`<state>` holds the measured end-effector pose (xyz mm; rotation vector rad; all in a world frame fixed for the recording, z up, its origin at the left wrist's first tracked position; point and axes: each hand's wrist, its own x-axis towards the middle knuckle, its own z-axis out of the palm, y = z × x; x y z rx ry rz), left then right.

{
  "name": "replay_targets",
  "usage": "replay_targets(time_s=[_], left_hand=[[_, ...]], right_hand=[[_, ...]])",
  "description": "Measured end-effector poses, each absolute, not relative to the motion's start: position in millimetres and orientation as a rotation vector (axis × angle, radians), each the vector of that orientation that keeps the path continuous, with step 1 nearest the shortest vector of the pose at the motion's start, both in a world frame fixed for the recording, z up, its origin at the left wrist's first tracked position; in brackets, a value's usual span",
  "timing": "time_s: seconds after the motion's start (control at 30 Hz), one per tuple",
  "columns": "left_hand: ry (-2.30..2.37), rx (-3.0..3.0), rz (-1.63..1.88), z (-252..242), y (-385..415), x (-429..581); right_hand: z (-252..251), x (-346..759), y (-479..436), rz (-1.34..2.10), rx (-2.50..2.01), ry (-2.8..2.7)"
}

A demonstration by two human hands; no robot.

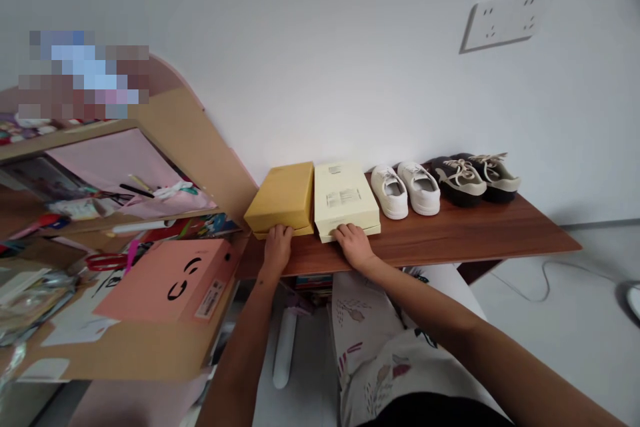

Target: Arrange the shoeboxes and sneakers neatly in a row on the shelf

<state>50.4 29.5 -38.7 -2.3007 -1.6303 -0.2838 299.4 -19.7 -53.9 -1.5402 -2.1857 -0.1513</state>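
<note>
Two shoe boxes lie side by side on a brown wooden shelf [450, 237]. My left hand [277, 247] rests with curled fingers against the front edge of the mustard-yellow box [283, 197]. My right hand [354, 243] presses its fingers flat on the front edge of the cream box [344, 197], which has a printed label on its lid. Neither box is lifted.
A pair of white sneakers [406, 188] and a pair of dark lace-up shoes [475, 177] stand on the shelf to the right. A pink box [170, 280] lies on a cluttered desk at the left. A wall socket [507, 17] is above, and a cable [550, 273] lies on the floor.
</note>
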Motion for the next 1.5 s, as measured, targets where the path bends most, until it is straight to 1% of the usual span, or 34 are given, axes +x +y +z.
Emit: replay_targets(time_s=[0.1, 0.17, 0.3, 0.4, 0.47, 0.53, 0.57, 0.67, 0.77, 0.83, 0.9, 0.97, 1.07, 1.13, 1.2, 1.4, 1.5], left_hand=[[-1.623, -2.356, -0.318, -50.0, 32.0, 50.1], [-1.636, -2.395, -0.444, -55.2, 33.9, 50.8], [-1.726, -2.370, -0.888, -59.7, 36.7, 52.6], [-1.824, -2.103, -1.256, -57.6, 31.7, 63.0], [-1.851, -1.885, -1.436, -55.7, 21.0, 82.0], [-1.821, -1.811, -1.547, -56.0, 3.4, 113.2], [-1.777, -1.850, -1.591, -57.1, -7.5, 132.8], [-1.618, -2.220, -1.679, -61.8, -40.1, 200.6], [-1.412, -2.663, -1.605, -59.5, -54.0, 269.0], [-1.276, -2.827, -1.475, -51.4, -45.1, 309.8], [-1.250, -2.861, -1.344, -39.8, -23.1, 345.4], [-1.395, -2.828, -1.196, -27.8, 5.5, 374.4], [-1.806, -2.718, -0.906, -16.3, 43.4, 401.2], [-1.910, -2.698, -0.844, -15.2, 57.2, 406.6], [-1.888, -2.677, -1.011, -19.8, 61.2, 404.2], [-2.098, -2.267, -2.125, -59.1, 47.3, 397.1], [-2.165, -2.160, -2.443, -80.7, 42.2, 405.9]], right_hand=[[-62.5, 302.6, -11.4, -0.112, -1.614, -2.178], [-66.1, 306.1, -5.5, -0.087, -1.628, -2.167], [-70.8, 312.5, -2.3, -0.024, -1.504, -2.113], [-73.1, 317.6, -13.6, -0.018, -1.317, -2.016], [-75.4, 325.1, -26.9, -0.006, -1.256, -1.912], [-79.2, 339.4, -42.5, 0.051, -1.269, -1.757], [-81.6, 349.6, -50.1, 0.088, -1.287, -1.660], [-87.5, 393.0, -67.0, 0.171, -1.363, -1.304], [-84.7, 447.0, -67.4, 0.155, -1.488, -0.992], [-75.8, 479.9, -56.7, 0.078, -1.584, -0.990], [-63.6, 503.9, -39.0, -0.003, -1.662, -1.119], [-51.8, 517.1, -18.3, -0.022, -1.722, -1.237], [-41.7, 523.8, 6.5, 0.090, -1.801, -1.284], [-41.5, 527.0, 13.7, 0.189, -1.788, -1.263], [-46.0, 532.2, 13.2, 0.245, -1.705, -1.198], [-74.9, 536.2, -4.6, 0.454, -1.413, -0.642], [-85.2, 529.5, -8.2, 0.528, -1.343, -0.531]])
